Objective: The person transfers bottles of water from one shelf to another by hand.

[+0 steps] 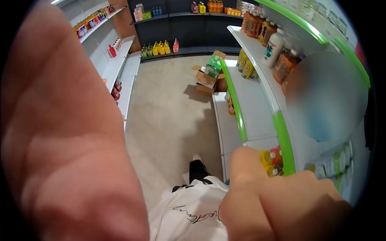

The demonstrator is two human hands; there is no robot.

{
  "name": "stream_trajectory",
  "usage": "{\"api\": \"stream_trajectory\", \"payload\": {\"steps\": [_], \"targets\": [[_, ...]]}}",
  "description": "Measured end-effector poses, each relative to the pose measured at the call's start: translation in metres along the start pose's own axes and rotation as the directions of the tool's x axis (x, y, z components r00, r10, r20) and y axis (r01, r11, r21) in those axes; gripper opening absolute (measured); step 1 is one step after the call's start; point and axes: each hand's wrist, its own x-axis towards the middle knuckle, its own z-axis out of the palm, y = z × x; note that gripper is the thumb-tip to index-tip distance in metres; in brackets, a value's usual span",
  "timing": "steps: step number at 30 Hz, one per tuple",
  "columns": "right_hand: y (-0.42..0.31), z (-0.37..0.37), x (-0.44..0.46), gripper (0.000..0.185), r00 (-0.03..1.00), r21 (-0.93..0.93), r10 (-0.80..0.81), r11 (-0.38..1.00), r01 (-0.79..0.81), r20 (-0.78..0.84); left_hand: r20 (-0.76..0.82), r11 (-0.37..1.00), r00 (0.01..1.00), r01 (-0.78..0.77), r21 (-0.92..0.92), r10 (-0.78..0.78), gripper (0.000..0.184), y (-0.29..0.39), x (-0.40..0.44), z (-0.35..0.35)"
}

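Head view, entries from left to right: left hand (76, 132), large and close to the lens, fingertips not made out; whether it was spread or held anything could not be told. Left shelving (131, 76), white, which carried bottles. Floor (161, 108), pale, which ran between the shelving. Cardboard box (206, 79), flaps up, which stood beside the right shelving (253, 104), white with green edging. Right hand (277, 201), back in view, fingers bent in narrowly; anything held was hidden. Yellow and red goods (272, 158), which lay just beyond the right hand's knuckles, far nearer to it than to the left; long axis and contact unclear. Green-labelled white containers (331, 165), which sat rightward beyond the same knuckles, long axes across the view
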Motion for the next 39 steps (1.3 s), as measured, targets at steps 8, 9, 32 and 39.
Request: {"api": "stream_trajectory", "payload": {"steps": [8,9,32,39], "targets": [[0.114,-0.164,0.020,0.027,0.999,0.096,-0.015,0.995,0.011,0.031,-0.026,0.998,0.998,-0.063,0.020,0.063,0.058,-0.220,0.002,0.007],[0.128,-0.182,0.020,0.028,1.000,0.111,-0.017,0.994,0.015,0.021,-0.033,0.998,0.998,-0.060,0.028,0.061,0.058,-0.242,0.002,0.008],[0.386,-0.503,0.079,0.031,0.991,-0.136,-0.069,0.989,0.052,-0.117,0.186,1.000,0.982,-0.010,0.025,0.005,0.051,-0.634,-0.014,-0.133],[0.465,-0.610,0.099,0.031,0.982,-0.235,-0.114,0.969,0.076,-0.151,0.158,0.963,0.967,-0.224,0.146,0.201,0.049,-0.738,0.056,-0.211]]}}
